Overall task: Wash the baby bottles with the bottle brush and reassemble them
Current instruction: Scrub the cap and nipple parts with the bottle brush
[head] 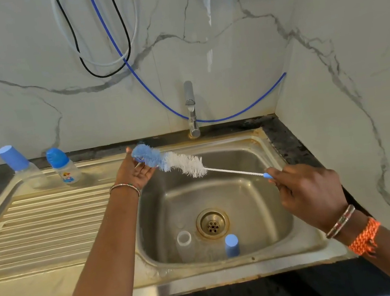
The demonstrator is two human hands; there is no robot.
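Note:
My right hand (307,189) pinches the blue handle end of the bottle brush (180,161), which slants up to the left over the steel sink (273,252). The brush's blue and white bristle head lies against the open palm of my left hand (134,172) at the basin's left rim. Two baby bottles stand on the drainboard at the back left: one with a tall blue cap (20,167), one with a blue ribbed cap and a printed label (64,170). In the basin lie a clear open bottle body (185,243) and a blue cap (232,245), near the drain.
A tap (191,113) rises behind the basin, no water running. The ribbed drainboard (44,224) fills the left side. Black, white and blue hoses (109,42) hang on the marble wall. A side wall stands close on the right. The drain (212,223) sits mid-basin.

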